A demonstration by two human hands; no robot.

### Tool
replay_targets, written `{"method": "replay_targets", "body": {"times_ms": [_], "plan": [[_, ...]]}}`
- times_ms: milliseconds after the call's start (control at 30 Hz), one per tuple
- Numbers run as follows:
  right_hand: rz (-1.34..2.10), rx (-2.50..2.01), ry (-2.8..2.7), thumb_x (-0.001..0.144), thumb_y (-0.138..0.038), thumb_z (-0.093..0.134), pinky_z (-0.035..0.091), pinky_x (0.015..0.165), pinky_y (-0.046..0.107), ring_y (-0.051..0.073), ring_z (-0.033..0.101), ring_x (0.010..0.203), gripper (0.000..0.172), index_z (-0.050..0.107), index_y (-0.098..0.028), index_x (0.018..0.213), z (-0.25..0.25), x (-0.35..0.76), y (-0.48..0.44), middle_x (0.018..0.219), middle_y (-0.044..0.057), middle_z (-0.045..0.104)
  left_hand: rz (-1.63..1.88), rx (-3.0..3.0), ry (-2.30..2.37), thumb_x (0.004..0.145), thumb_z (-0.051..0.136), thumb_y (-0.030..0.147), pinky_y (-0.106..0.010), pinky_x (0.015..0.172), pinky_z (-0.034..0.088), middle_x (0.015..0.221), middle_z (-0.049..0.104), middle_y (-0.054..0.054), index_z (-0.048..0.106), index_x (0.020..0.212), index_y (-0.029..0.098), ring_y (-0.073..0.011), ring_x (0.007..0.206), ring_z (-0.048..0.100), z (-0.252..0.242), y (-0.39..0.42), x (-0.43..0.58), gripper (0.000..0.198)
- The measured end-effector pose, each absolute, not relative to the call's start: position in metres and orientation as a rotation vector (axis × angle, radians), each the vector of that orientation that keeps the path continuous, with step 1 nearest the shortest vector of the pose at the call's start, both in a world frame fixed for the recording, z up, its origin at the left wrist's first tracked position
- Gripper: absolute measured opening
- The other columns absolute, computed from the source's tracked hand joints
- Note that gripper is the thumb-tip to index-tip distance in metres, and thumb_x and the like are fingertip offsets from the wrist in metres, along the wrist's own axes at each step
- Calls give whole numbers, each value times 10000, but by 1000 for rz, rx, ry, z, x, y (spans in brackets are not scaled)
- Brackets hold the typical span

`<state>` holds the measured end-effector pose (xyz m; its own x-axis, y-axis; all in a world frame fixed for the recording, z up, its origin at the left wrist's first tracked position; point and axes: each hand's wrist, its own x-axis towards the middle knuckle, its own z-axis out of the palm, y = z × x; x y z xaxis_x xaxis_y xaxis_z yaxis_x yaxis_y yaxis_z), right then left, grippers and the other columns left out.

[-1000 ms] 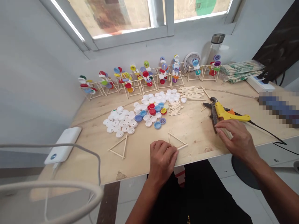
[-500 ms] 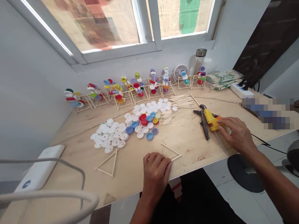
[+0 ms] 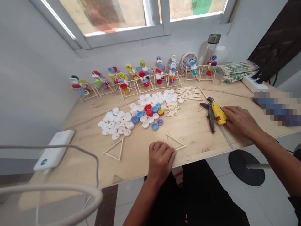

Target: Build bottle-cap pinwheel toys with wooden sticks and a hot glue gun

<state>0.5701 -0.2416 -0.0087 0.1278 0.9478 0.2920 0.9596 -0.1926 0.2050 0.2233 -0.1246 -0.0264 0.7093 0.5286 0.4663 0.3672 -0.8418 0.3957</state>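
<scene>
My left hand (image 3: 161, 158) rests on the plywood table (image 3: 202, 131) near its front edge, fingers curled down onto the left corner of a stick triangle (image 3: 176, 142). My right hand (image 3: 241, 121) lies over the handle of a yellow glue gun (image 3: 218, 113) and closes around it. The gun's nozzle points away from me, and a glue stick (image 3: 227, 137) juts out behind it. Black pliers (image 3: 211, 114) lie just left of the gun.
A second stick triangle (image 3: 115, 150) lies further left. Loose bottle caps (image 3: 138, 116), white and coloured, fill the middle. Cut sticks (image 3: 188, 93) are piled behind, and cap-and-stick models (image 3: 141, 75) line the wall. A white device (image 3: 54, 150) with a cable sits at left; a power strip (image 3: 255, 84) at right.
My right hand slid from the table beside the pliers onto the glue gun's handle. My left hand stayed on the triangle. The view shifted with my head.
</scene>
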Motion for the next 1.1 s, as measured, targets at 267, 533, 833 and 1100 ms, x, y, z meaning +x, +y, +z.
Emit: {"method": "replay_targets", "body": {"times_ms": [267,533,833,1100], "plan": [[-518,-2224,-1751,800,-297,509,422,655,363,290,575,825,247,581,-140,977,17,560,-243,972,184,620,848,2660,696,838,547,189,-365,816,351,699,595,-8,619,730,205,-164,765,505,-26,-125,224,131],[504,-1884,-1225,871,-484,545,527,755,347,286,614,957,363,627,-191,1068,35,459,-272,1039,98,667,809,2686,721,842,539,195,-371,830,348,709,592,-16,621,730,203,-172,782,504,-24,-126,224,139],[612,-1840,-1315,888,-433,540,583,682,297,251,644,900,212,622,-241,924,10,419,-291,911,31,680,822,2658,731,833,548,196,-367,825,348,711,595,-15,628,744,207,-171,779,501,-24,-125,223,121],[476,-1936,-1435,897,-386,516,563,587,319,258,634,837,193,580,-289,1051,9,410,-295,930,24,648,842,2623,801,840,546,206,-369,809,352,689,592,-15,631,726,207,-173,765,504,-22,-121,224,142]]}}
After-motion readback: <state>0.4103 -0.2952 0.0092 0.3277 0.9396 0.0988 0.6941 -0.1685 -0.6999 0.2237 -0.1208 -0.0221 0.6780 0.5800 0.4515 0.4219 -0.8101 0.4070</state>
